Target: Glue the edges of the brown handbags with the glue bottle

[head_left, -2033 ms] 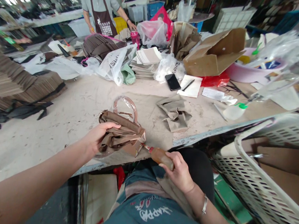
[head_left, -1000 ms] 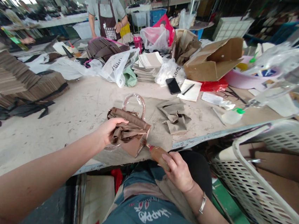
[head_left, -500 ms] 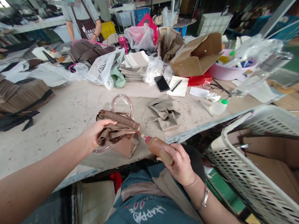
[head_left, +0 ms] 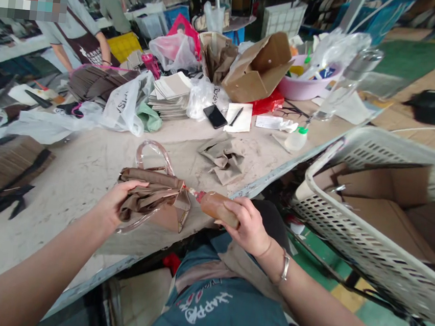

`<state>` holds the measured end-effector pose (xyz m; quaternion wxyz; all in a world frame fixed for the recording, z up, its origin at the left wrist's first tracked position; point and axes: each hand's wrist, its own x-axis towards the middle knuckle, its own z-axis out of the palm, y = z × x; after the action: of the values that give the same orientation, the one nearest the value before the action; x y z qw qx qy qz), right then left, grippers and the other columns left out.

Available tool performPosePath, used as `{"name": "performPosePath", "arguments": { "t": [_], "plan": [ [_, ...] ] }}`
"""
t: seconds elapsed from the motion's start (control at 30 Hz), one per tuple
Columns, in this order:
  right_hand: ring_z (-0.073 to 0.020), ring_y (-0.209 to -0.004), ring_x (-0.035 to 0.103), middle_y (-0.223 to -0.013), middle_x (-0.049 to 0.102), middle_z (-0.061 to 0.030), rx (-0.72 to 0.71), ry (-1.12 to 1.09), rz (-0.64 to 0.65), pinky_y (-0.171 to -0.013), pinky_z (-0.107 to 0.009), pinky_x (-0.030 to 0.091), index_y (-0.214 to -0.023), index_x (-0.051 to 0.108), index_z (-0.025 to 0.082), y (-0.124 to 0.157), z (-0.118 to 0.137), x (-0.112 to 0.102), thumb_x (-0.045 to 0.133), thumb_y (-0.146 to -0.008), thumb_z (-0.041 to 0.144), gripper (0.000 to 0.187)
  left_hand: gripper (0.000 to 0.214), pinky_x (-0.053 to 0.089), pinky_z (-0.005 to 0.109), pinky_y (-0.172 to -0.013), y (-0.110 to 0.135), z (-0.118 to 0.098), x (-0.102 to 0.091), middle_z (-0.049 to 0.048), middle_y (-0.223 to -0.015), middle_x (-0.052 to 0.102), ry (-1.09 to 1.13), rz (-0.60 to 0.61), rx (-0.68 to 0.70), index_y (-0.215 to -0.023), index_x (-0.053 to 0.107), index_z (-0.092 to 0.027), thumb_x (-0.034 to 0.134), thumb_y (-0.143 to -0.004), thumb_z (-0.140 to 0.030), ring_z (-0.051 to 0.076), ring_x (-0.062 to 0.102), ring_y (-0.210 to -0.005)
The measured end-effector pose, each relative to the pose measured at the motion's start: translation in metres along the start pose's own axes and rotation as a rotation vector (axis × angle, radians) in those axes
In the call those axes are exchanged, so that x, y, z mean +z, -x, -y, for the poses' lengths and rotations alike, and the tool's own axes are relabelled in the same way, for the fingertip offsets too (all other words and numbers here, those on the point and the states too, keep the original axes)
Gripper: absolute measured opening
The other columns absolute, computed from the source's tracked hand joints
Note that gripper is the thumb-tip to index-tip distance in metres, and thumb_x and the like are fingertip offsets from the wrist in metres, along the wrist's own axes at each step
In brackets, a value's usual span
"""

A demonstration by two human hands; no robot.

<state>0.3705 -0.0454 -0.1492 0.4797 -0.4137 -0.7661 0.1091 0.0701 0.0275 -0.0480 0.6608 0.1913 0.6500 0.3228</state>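
Note:
My left hand [head_left: 116,202] grips the brown lining at the opening of a small tan handbag [head_left: 168,217], its thumb on top and its fingers hidden behind the fabric. The bag lies tipped on the worktable [head_left: 85,176], with a plastic-wrapped handle [head_left: 157,152] standing up behind it. Wrapped around a squeeze bottle of amber glue [head_left: 215,207] is my right hand [head_left: 248,225]. The bottle's reddish nozzle points left and meets the bag's side edge near the top corner; whether glue is coming out is too small to tell.
Crumpled brown paper [head_left: 223,158] lies beyond the bag. Farther back are a phone [head_left: 215,116], a pen on paper, a cardboard box [head_left: 259,67] and a pink basin [head_left: 305,84]. A white basket [head_left: 349,232] stands at right. A co-worker [head_left: 79,37] stands far left.
The view has turned right, so everything sits farther left in the picture. Both hands keep their holds, with the nozzle still at the bag's edge.

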Motion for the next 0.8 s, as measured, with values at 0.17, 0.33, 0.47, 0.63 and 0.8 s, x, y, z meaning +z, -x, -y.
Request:
{"name": "performPosePath", "arguments": {
  "t": [0.17, 0.33, 0.47, 0.63, 0.8],
  "plan": [
    [-0.0225, -0.087, 0.056, -0.099, 0.055, -0.0100, 0.021, -0.026, 0.036, -0.072, -0.037, 0.054, -0.119, 0.045, 0.022, 0.006, 0.000, -0.002, 0.066, -0.081, 0.037, 0.046, 0.023, 0.059, 0.036, -0.058, -0.003, -0.002, -0.002, 0.0148, -0.076, 0.074, -0.043, -0.028, -0.013, -0.095, 0.063, -0.004, 0.052, -0.076, -0.012, 0.025, 0.070, -0.063],
    [-0.0222, -0.088, 0.056, -0.098, 0.055, -0.0095, 0.004, -0.055, 0.021, -0.074, -0.037, 0.054, -0.121, 0.045, 0.022, -0.001, 0.000, -0.001, 0.065, -0.081, 0.040, 0.048, 0.021, 0.059, 0.034, -0.056, -0.002, -0.001, 0.001, 0.0148, -0.073, 0.073, -0.057, -0.037, 0.015, -0.092, 0.063, -0.004, 0.051, -0.076, -0.011, 0.024, 0.070, -0.060],
    [-0.0224, -0.087, 0.056, -0.096, 0.054, -0.0093, 0.013, -0.057, 0.021, -0.074, -0.037, 0.053, -0.119, 0.046, 0.021, -0.008, -0.005, 0.004, 0.063, -0.082, 0.042, 0.045, 0.022, 0.060, 0.038, -0.063, -0.004, 0.002, -0.001, 0.0145, -0.074, 0.073, -0.068, -0.032, 0.014, -0.094, 0.062, -0.004, 0.053, -0.076, -0.012, 0.025, 0.070, -0.064],
    [-0.0216, -0.087, 0.056, -0.097, 0.054, -0.0088, 0.070, -0.100, 0.033, -0.074, -0.037, 0.053, -0.117, 0.046, 0.022, 0.000, -0.010, 0.010, 0.062, -0.083, 0.043, 0.043, 0.023, 0.060, 0.035, -0.061, -0.007, 0.002, -0.002, 0.0159, -0.077, 0.073, -0.082, -0.042, 0.053, -0.095, 0.063, -0.002, 0.051, -0.077, -0.010, 0.025, 0.071, -0.065],
    [-0.0209, -0.082, 0.056, -0.094, 0.055, -0.0085, 0.098, -0.116, 0.069, -0.070, -0.035, 0.053, -0.114, 0.048, 0.021, 0.009, -0.013, 0.013, 0.063, -0.082, 0.043, 0.042, 0.018, 0.059, 0.035, -0.055, -0.007, 0.000, 0.003, 0.0140, -0.073, 0.074, -0.083, -0.106, 0.064, -0.089, 0.063, -0.005, 0.051, -0.078, -0.010, 0.025, 0.070, -0.061]
  ]
}}
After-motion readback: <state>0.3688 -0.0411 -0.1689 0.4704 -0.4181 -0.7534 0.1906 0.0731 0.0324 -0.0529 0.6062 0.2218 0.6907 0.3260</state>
